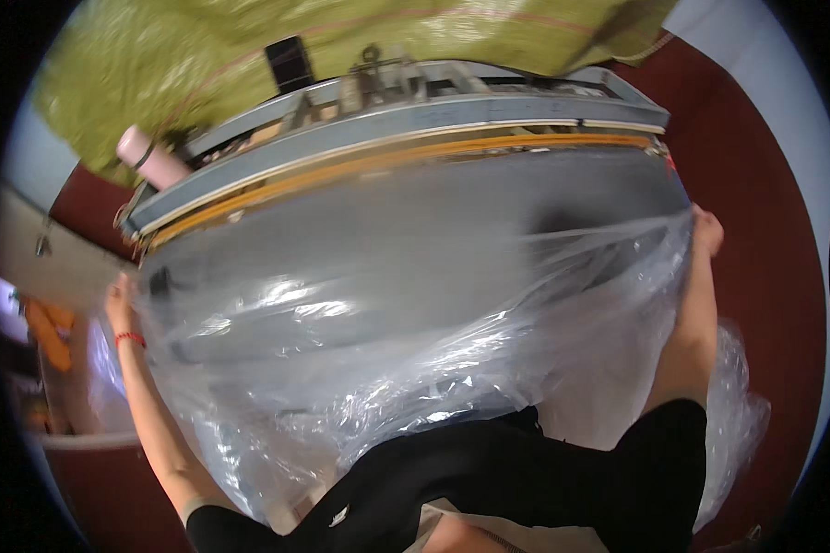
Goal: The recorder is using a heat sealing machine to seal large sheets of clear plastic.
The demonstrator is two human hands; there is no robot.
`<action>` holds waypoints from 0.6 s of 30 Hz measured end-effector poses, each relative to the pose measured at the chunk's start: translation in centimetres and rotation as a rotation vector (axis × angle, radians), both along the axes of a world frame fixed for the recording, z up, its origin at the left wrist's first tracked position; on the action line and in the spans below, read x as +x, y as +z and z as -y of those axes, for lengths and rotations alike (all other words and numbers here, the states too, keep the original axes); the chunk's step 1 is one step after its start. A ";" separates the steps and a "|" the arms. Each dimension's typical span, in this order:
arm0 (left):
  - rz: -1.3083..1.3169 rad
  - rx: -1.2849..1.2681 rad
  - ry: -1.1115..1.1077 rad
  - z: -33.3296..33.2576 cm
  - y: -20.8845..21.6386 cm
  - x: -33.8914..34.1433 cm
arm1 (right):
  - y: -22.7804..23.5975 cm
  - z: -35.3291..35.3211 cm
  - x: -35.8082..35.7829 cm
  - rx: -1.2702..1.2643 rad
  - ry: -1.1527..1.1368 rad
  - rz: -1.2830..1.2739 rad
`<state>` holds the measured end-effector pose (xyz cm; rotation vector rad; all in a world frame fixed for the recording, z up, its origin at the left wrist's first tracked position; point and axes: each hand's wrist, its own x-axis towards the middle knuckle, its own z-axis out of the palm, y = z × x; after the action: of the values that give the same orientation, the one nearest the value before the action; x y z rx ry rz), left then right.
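A wide clear plastic sheet (415, 378) stretches across the whole width in front of me, smooth over the top and crumpled toward my body. Beneath it shows a flat grey surface (415, 221), perhaps a panel or tabletop. My left hand (120, 300), a red band at its wrist, closes on the sheet's left edge. On the opposite side, my right hand (707, 230) grips the sheet's right edge with curled fingers. Both arms are spread wide. Loose folds of plastic hang past my right arm and over my lap.
Along the far side runs a long blue-grey tray-like frame (489, 112) with assorted parts, edged by an orange strip (489, 143). A pink bottle (152, 158) leans at its left end. A dark flat rectangular object (290, 64) rests against a yellow-green sheet (203, 46) behind.
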<state>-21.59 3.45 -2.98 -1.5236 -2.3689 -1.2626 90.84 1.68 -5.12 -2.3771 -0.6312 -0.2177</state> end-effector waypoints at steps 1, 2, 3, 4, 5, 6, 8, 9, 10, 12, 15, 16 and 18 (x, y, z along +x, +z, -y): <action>0.174 -0.338 -0.211 -3.6 -2.6 5.2 | -0.4 1.4 2.3 -0.011 0.026 -0.022; 0.040 -0.373 -0.231 -3.4 -5.0 5.0 | -1.1 0.5 2.4 -0.060 0.036 -0.010; -0.095 -0.406 -0.245 -2.9 -7.4 4.2 | -1.3 -0.6 0.9 -0.111 0.051 -0.001; -0.182 -0.425 -0.204 -3.4 -8.2 4.6 | -0.6 -0.4 -0.4 -0.137 -0.009 0.036; -0.272 -0.436 -0.164 -3.8 -8.6 4.9 | 0.1 -0.1 -1.8 -0.161 -0.070 0.070; -0.315 -0.434 -0.098 -3.2 -8.8 2.6 | 0.1 -0.9 -2.6 -0.184 -0.116 0.104; -0.367 -0.443 0.005 -3.0 -8.7 -0.1 | -1.0 -2.0 -2.5 -0.208 -0.169 0.151; -0.377 -0.452 0.052 -2.9 -8.4 -0.7 | -1.4 -2.3 -2.3 -0.203 -0.167 0.161; -0.408 -0.461 0.115 -2.1 -8.1 -2.0 | -1.6 -2.8 -2.8 -0.213 -0.137 0.184; -0.436 -0.471 0.150 -3.2 -7.7 -0.1 | -1.6 -3.1 -3.4 -0.232 -0.132 0.213; -0.177 0.146 0.167 -5.8 -4.5 9.6 | -1.3 -3.1 -2.9 -0.295 -0.106 0.219; -0.041 0.163 -0.085 -7.3 -4.0 13.5 | -1.6 -3.5 -2.9 -0.283 -0.078 0.221; 0.141 0.086 -0.486 -7.5 -0.5 30.0 | -2.1 -3.4 -2.0 -0.261 -0.062 0.253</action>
<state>8.44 10.91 -3.44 -2.1281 -2.0484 -1.5812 88.88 5.07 -7.20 -2.6468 -0.7416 -0.4957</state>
